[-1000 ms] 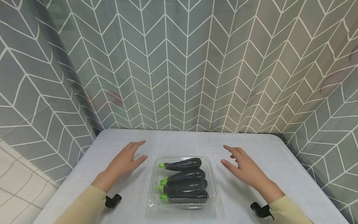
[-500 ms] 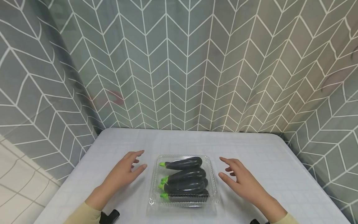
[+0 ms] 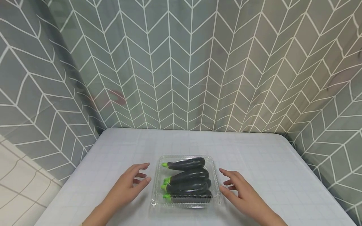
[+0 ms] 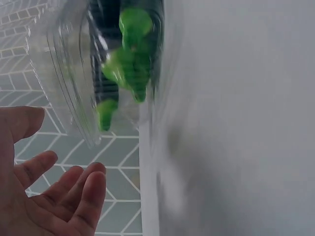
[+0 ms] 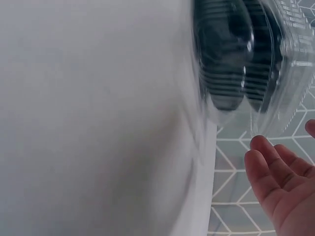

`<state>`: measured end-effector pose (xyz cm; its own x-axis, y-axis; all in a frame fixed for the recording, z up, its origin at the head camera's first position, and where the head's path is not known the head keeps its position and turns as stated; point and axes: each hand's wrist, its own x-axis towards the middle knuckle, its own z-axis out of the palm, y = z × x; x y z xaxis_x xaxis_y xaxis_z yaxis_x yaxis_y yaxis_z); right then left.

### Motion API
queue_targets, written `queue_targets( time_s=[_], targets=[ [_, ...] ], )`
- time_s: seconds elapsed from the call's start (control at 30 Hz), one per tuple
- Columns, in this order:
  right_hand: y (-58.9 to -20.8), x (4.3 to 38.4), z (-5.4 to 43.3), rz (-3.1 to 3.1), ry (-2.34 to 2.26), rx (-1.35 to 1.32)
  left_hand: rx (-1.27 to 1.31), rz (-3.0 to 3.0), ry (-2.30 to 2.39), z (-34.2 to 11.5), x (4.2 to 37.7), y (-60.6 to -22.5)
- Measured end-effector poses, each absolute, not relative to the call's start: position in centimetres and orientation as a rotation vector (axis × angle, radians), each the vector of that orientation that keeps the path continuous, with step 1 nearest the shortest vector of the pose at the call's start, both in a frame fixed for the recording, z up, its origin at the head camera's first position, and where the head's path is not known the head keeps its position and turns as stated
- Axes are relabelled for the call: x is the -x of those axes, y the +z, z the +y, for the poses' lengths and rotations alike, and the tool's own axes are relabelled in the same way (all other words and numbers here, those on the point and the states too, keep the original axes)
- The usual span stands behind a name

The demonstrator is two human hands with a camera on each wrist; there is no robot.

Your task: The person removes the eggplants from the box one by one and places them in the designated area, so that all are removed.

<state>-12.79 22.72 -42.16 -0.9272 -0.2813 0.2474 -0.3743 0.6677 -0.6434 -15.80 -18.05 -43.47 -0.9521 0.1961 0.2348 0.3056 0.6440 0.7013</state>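
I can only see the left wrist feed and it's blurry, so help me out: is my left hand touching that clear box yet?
Observer: No. In the head view the left hand sits beside the clear clamshell box, fingers relaxed, with a gap between them.
Operator: Where's the other hand?
Observer: The right hand is at the box's opposite side, fingertips close to its rim; I cannot tell whether they touch it.
Operator: What's in the box?
Observer: Dark eggplants with green stems, stacked, stems pointing toward your left hand; the lid looks closed.
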Motion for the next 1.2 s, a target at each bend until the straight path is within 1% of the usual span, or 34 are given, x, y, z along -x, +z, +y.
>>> queue_targets(
  time_s=[0.2, 0.47, 0.67, 0.87, 1.2],
  targets=[
    [-42.9, 11.9, 22.5, -2.757, 1.178, -0.572, 0.397, -2.690, -1.359, -17.3, 14.1, -43.2],
    [-43.0, 11.3, 21.9, -2.816, 1.315, -0.480, 0.319, -2.764, -1.523, -15.9, 12.5, -42.8],
    [-42.8, 11.1, 21.8, -2.837, 1.485, -0.369, 0.321, -2.730, -1.695, -15.7, 12.2, -43.4],
    [-43.4, 10.8, 21.7, -2.832, 1.626, -0.305, 0.362, -2.721, -1.811, -15.2, 12.0, -44.2],
    [-43.9, 10.7, 20.8, -2.812, 1.672, -0.243, 0.324, -2.693, -1.903, -14.8, 11.4, -44.5]
  ],
)
